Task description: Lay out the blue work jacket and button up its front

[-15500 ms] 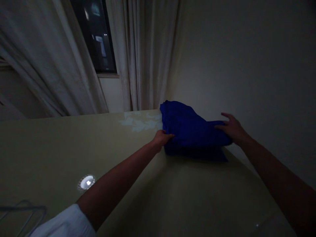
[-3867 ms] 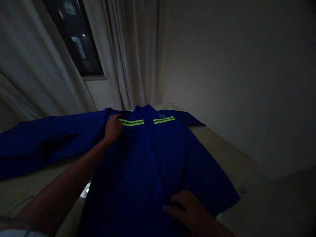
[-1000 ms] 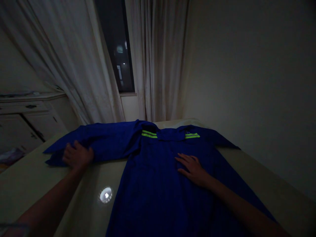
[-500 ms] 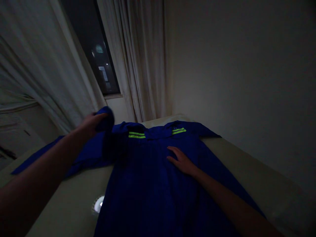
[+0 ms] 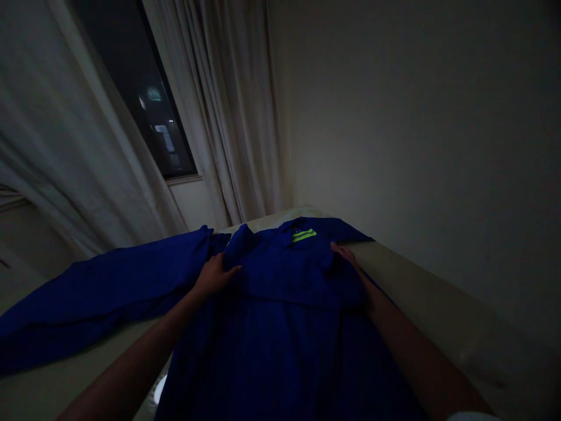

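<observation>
Blue work jacket (image 5: 280,356), collar (image 5: 240,245) pointing away

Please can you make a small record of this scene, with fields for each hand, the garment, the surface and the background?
Left hand: lies on the blue work shirt, just below the collar.
Right hand: fingers rest on the shirt near its far shoulder.
Garment: one neon yellow-green reflective stripe shows; one sleeve is spread out to the left.
Surface: pale, flat surface under the shirt.
Background: pale curtains, dark window, wall.
</observation>
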Demonstrator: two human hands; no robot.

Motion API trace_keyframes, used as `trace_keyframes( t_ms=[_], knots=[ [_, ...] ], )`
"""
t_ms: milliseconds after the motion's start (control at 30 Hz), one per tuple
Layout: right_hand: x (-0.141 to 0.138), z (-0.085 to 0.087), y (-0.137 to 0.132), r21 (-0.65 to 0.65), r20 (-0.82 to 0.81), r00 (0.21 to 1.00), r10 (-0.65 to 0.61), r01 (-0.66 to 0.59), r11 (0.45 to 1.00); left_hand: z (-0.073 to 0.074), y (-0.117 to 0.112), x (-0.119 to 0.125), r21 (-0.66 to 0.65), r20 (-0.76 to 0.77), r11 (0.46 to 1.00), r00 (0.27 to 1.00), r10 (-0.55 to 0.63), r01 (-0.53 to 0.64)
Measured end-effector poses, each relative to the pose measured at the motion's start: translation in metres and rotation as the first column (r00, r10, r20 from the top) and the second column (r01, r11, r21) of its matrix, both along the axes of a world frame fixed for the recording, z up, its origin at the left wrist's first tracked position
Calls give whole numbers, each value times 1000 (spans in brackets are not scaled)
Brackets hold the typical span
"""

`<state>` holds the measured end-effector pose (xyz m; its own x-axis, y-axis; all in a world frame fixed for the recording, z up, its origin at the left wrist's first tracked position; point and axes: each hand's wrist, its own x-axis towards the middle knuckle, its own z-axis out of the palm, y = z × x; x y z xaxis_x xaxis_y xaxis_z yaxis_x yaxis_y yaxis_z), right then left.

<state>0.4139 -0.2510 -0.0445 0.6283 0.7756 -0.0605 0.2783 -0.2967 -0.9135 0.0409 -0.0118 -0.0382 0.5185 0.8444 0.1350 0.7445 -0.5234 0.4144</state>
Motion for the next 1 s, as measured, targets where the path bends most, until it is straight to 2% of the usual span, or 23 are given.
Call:
trace_keyframes(
  t_ms=[100,167,267,400,467,533,600,667,767,833,867,933,1000],
  knots=[
    [2,10,-15,-89,-187,981,42,-60,994,-9,-5,1,225,-170,973,981,95,-55],
    [-1,17,-30,-150,-234,960,151,-189,970,-6,-5,2,253,-230,965,965,126,-66],
    [-8,31,-48,-262,-96,928,361,-373,890,-1,4,0,154,-243,983,961,135,-99],
    [-24,45,-57,-347,24,818,575,-533,772,2,18,-6,65,-213,986,963,165,-155],
    [-34,44,-56,-372,132,767,627,-548,749,2,21,-8,68,-207,984,963,174,-164],
    [-45,39,-53,-374,259,728,635,-530,761,1,21,-8,71,-198,982,963,184,-173],
    [-50,33,-47,-317,355,725,590,-500,806,1,21,-8,73,-190,982,964,185,-174],
    [-47,34,-39,-192,386,774,503,-465,864,4,22,-9,79,-183,981,964,192,-180],
    [-23,49,-16,105,365,881,301,-360,927,15,29,-16,104,-165,969,957,240,-225],
    [-2,64,8,278,338,930,147,-248,928,24,36,-23,119,-143,955,947,287,-272],
    [9,70,21,314,305,950,71,-171,934,28,39,-28,120,-133,945,938,320,-305],
    [27,74,45,261,216,975,-56,-3,965,31,42,-37,112,-124,925,918,376,-364],
    [40,68,62,128,146,979,-146,127,984,29,42,-44,99,-138,926,916,376,-365]
  ],
)
